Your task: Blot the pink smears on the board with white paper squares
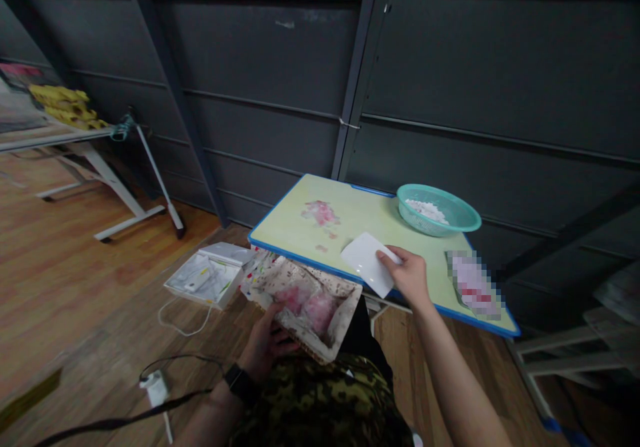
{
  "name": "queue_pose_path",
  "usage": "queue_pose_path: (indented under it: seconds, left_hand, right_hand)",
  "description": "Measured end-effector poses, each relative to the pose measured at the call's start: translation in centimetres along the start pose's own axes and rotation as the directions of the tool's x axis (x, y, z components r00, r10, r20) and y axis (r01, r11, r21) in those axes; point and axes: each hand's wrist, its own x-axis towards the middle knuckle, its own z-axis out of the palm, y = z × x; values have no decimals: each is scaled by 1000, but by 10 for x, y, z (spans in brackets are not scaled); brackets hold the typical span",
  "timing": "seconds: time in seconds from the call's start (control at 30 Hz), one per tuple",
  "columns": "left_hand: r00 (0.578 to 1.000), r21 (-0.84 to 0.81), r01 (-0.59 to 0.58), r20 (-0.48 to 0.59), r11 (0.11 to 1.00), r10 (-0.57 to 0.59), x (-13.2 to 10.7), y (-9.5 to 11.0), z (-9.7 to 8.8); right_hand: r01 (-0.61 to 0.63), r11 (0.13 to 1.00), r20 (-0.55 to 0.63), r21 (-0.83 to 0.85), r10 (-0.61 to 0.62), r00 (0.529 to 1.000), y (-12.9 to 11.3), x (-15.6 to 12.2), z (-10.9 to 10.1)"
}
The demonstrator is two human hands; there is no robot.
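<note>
My right hand [411,275] pinches a thin white scraper [369,260], a flat sheet with a rounded corner, over the front edge of the pale yellow table [280,217]. Farther back on the tabletop lies a smeared patch of pink and white paste [320,213]. Below the front edge, my left hand [270,337] grips the near side of an open, speckled box [345,300] and holds it close to my body. Pink and white clumps [319,310] lie inside the box. The left fingertips are partly hidden by its rim.
A turquoise basket [463,215] with white bits stands at the table's back right. A pixelated flat item [475,286] lies at the right end. On the floor to the left are a white open box [200,277] and a power strip [156,388] with cables. Dark panels rise behind.
</note>
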Motion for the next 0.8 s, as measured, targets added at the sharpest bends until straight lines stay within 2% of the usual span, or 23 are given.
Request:
queue_pose_path:
  seconds: [0.1, 0.17, 0.3, 0.37, 0.53, 0.7, 0.73, 0.8]
  left_hand:
    - [1000, 0, 6, -9, 1000, -6, 1, 1, -1]
    - [1000, 1, -2, -12, 1000, 2, -1, 3, -2]
    - [1000, -7, -8, -30, 1000, 7, -4, 8, -4]
    - [999, -20, -12, -49, 1000, 11, -4, 10, -5]
    - [998, -23, -44, -51, 999, 42, 0, 12, -10]
    - [997, -9, -40, -60, 999, 39, 3, 14, -14]
    - [997, -6, -43, -63, 999, 42, 3, 15, -14]
    - [996, -5, -46, -73, 999, 46, 2, 17, -15]
  right_hand:
    - [17, 996, 122, 84, -27, 992, -9, -5, 13]
    - [25, 990, 160, 136, -47, 986, -14, -1, 19]
    - [35, 992, 61, 117, -42, 997, -15, 17, 27]
    - [52, 996, 52, 71, -55, 997, -14, 27, 33]
    - [112, 992, 169, 52, -120, 978, -22, 34, 50]
    - [148, 974, 388, 174, -206, 899, -30, 38, 56]
    - [136, 969, 394, 206, -209, 895, -31, 44, 56]
    - [106, 961, 331, 256, -191, 924, -31, 60, 57]
